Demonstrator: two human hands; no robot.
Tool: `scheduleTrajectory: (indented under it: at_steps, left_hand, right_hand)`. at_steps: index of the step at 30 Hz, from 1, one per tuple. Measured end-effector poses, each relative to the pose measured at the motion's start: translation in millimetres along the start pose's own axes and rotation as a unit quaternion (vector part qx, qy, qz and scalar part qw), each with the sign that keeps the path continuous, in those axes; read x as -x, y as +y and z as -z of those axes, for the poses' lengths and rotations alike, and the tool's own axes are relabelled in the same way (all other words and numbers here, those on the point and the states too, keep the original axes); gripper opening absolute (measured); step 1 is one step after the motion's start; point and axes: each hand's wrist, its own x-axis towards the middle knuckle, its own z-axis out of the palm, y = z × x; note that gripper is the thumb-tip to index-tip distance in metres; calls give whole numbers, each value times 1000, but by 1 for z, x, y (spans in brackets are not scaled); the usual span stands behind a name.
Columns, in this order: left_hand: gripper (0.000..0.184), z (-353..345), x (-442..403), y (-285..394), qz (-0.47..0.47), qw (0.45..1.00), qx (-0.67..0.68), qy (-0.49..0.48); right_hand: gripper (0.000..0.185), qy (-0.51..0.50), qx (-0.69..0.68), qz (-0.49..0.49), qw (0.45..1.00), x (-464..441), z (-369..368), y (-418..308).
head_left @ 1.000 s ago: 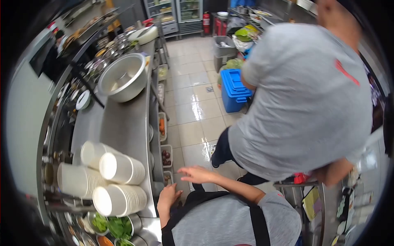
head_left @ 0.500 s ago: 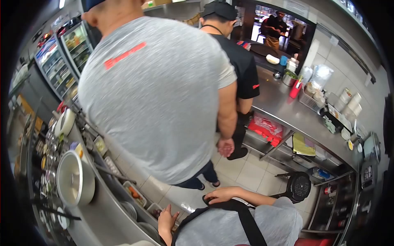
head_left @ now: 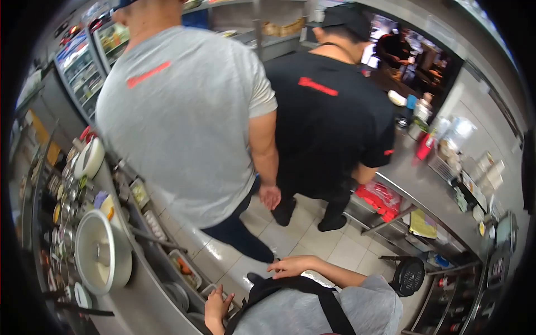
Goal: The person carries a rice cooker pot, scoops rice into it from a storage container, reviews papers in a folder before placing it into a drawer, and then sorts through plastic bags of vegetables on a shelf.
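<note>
My left hand (head_left: 218, 306) is low at the bottom, beside the left counter, its fingers spread and holding nothing. Near it are a stack of plates (head_left: 177, 296) and a tray with orange food (head_left: 184, 268) on the level below the counter top. In front of my black apron (head_left: 267, 291), my right hand (head_left: 291, 266) is held palm down with its fingers stretched out and nothing in them. A large pale pot (head_left: 124, 254) with a utensil inside stands on the left counter (head_left: 131, 304).
A person in a grey shirt (head_left: 184, 123) stands close ahead, back turned. A second person in black (head_left: 329, 123) bends toward the right steel counter (head_left: 416, 176). A black stool (head_left: 409, 276) stands at the right on the tiled floor (head_left: 340, 254). Fridges (head_left: 81, 78) line the back left.
My view has shifted somewhat. The person in grey has moved left and stepped ahead, and the one in black now shows more fully. My hands stay low, both holding nothing.
</note>
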Motion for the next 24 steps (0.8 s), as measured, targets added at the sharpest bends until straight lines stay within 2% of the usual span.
scheduleTrajectory:
  at_steps: [2, 4, 5, 8, 10, 14, 15, 18, 24]
  left_hand:
    - [56, 21, -6, -6, 3, 1000, 10, 8]
    - [55, 45, -13, -14, -12, 999, 20, 33]
    - [54, 53, -18, -22, -2, 999, 5, 51]
    - [53, 76, -52, -45, 3, 995, -37, 90]
    - [54, 89, -77, -53, -2, 995, -54, 87]
    - [56, 128, -134, -40, -19, 999, -35, 15]
    - [58, 123, -152, -49, -96, 992, -45, 63]
    - [58, 138, -204, -37, -90, 993, -78, -1]
    - [58, 189, -279, -19, -141, 987, -43, 58]
  right_hand:
    - [44, -56, 13, -49, 997, -26, 22, -22]
    - [44, -22, 37, -47, 998, -56, 27, -27]
    - [43, -47, 12, -76, 996, -64, 48, -56]
    - [42, -25, 1, -44, 999, -105, 55, -49]
    - [43, -38, 4, -62, 997, -121, 67, -45]
    - [44, -34, 22, -85, 996, -147, 97, -31]
    - [44, -32, 15, -90, 995, -153, 107, -26]
    - [44, -13, 23, -126, 992, -183, 151, -15]
    - [46, 50, 105, -110, 987, -262, 240, 1]
